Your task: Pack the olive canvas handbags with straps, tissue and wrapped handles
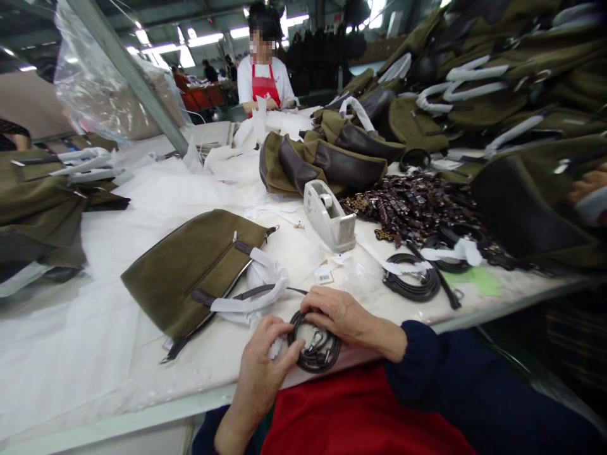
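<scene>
Olive-green fabric bags with dark brown panels (521, 82) pile up along the right side of a long surface (71, 354) covered in white sheeting. Across it, a co-worker in a white top and red apron (263, 82) works at loose white wrapping (256, 129). Nearer, a flat olive-green zippered bag (190, 272) lies just left of the hands, its brown handles bound in white paper (251, 297). Beyond the hands stand a beige tape dispenser (329, 218), a heap of brown patterned buckled strips (408, 208) and two loose coils of dark strap (411, 284).

A coiled dark brown strap with a metal clip (315, 361) sits at the near edge of the surface, between both hands. The left hand (263, 357) pinches the coil's side, fingers closed around it, while the right hand (346, 316) lies over its top, fingers curled narrowly down onto the loops. Should that grip slacken, the loops could spring apart or slide off the nearby edge; the clip could also snag the neighbouring bag's fabric.
</scene>
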`<state>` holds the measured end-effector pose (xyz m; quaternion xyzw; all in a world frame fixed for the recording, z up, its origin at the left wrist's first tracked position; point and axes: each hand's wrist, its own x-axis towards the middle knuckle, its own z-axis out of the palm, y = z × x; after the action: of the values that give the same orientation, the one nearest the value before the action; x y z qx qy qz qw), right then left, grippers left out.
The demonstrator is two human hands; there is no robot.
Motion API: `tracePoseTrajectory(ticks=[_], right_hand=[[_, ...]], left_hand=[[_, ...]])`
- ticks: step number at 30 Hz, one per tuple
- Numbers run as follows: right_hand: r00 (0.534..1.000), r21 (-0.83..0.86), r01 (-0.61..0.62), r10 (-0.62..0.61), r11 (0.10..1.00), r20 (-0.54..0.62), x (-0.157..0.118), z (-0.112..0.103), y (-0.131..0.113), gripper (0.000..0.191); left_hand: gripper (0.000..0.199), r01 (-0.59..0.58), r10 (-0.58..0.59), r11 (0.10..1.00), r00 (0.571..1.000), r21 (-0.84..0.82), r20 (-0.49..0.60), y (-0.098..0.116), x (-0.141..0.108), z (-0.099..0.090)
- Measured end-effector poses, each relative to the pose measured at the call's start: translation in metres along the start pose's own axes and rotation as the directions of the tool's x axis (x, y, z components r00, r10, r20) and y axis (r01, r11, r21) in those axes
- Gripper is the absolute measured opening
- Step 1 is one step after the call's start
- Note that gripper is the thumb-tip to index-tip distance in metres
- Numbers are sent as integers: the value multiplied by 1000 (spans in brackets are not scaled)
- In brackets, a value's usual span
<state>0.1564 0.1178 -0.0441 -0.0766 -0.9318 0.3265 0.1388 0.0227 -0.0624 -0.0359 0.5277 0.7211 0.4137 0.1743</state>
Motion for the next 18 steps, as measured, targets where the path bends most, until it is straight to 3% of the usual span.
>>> tracePoseTrajectory(ticks=[7,18], right_hand=[[999,-17,-5,6,1000,49,4,-3,0,6],[990,11,22,-23,1000,141,7,-11,0,6]], left_hand=[[6,23,-23,999,1000,31,-15,1,0,5],[15,63,-47,967,996,247,-72,-2,-7,16]])
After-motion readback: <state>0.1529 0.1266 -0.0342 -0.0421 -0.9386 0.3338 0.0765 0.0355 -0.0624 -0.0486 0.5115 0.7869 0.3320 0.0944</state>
